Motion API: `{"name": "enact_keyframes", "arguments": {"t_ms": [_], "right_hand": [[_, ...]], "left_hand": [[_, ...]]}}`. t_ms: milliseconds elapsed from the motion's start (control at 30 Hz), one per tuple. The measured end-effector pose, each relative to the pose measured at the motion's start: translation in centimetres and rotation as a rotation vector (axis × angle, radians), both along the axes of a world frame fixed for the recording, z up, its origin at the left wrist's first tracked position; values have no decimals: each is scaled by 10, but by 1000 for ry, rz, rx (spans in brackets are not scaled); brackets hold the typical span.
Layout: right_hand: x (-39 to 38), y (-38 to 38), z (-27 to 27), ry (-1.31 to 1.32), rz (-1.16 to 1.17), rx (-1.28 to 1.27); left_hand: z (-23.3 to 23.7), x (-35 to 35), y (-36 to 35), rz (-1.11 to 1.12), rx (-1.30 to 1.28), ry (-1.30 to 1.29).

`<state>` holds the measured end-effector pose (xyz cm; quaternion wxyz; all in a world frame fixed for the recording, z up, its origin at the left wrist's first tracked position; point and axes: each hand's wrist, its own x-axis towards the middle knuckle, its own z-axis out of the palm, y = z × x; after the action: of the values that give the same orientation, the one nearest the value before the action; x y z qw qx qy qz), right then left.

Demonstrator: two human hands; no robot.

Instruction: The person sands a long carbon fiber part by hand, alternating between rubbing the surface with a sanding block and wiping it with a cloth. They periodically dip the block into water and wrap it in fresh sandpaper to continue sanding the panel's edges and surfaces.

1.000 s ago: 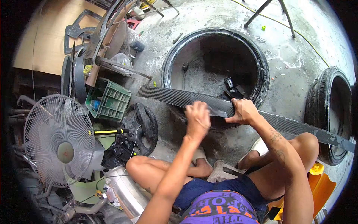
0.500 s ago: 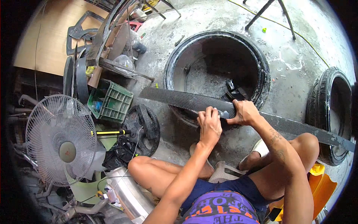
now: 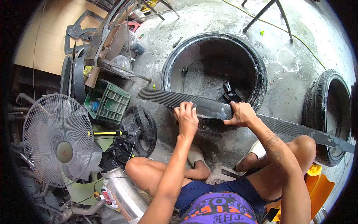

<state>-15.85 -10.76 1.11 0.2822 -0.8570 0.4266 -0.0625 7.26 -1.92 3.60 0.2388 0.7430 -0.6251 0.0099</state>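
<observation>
A long, dark strip with a carbon-fibre weave (image 3: 209, 105) lies slantwise over the near rim of a large tyre (image 3: 166, 67). My right hand (image 3: 243, 114) grips the strip near its middle, thumb on the near edge and fingers over the far edge. To the left, my left hand (image 3: 186, 118) presses on the strip with curled fingers drawn together. Whatever is under those fingertips is hidden. Between my hands, a wet, pale patch (image 3: 222, 114) shines on the strip. The strip's right end reaches over a second tyre (image 3: 328, 119).
A standing fan (image 3: 59, 140) and a green crate (image 3: 109, 102) are on the left, near the fan's black base (image 3: 140, 130). A silver cylinder (image 3: 125, 194) lies by my left knee. Orange plastic parts (image 3: 319, 186) are at the right. Dark metal legs (image 3: 261, 15) stand at the back.
My left hand has slid left along the strip, away from my right hand, uncovering more of the wet patch. My right hand keeps its grip. The whole view has shifted slightly.
</observation>
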Motion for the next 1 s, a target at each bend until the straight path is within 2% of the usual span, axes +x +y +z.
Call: {"name": "enact_keyframes", "arguments": {"t_ms": [33, 100, 133, 233, 267, 300, 367, 433, 467, 500, 567, 633, 700, 733, 767, 833, 900, 933, 967, 1000], "right_hand": [[0, -2, 2, 19, 12, 1], [1, -3, 4, 42, 16, 11], [1, -2, 4, 64, 17, 27], [0, -2, 3, 54, 14, 9], [0, -2, 6, 45, 11, 11], [0, 0, 3, 45, 12, 16], [1, -3, 0, 63, 22, 18], [0, -4, 1, 53, 23, 20], [0, -3, 1, 42, 24, 26], [1, -3, 1, 43, 30, 23], [0, -2, 0, 50, 13, -2], [-1, 0, -3, 54, 19, 15], [0, -5, -2, 53, 26, 12], [0, -6, -3, 55, 19, 10], [1, -4, -4, 58, 14, 13], [1, -1, 0, 52, 20, 2], [0, -2, 2, 51, 2, -8], [0, 0, 1, 52, 3, -3], [1, -1, 0, 61, 15, 5], [1, -3, 1, 68, 23, 7]], "left_hand": [[-7, -9, 0, 43, -46, -28], [-11, -47, 9, -85, 124, -26], [-6, -70, 18, -91, 27, 38], [-1, -24, 12, -185, 18, 64], [-12, 7, 7, -185, 0, -22], [-4, 15, 6, -37, -47, 14], [-7, -2, 5, 17, -108, -62], [-10, -48, 15, -76, 43, 7], [-9, -50, 20, -129, -15, 41], [-9, -50, 23, -175, -77, 76], [-11, -7, 11, -295, -72, -46], [-12, 12, 6, 5, -104, 38], [-4, -16, 7, -6, -64, -23], [-20, -34, 10, -85, 26, -31], [-7, -67, 18, -75, -2, 33], [-6, -60, 22, -195, -58, 110], [-2, -14, 12, -254, -50, 43], [0, 5, 9, -109, -62, -5], [-3, 18, 6, 11, -84, 62], [-11, 13, 4, 17, -104, 3]]}}
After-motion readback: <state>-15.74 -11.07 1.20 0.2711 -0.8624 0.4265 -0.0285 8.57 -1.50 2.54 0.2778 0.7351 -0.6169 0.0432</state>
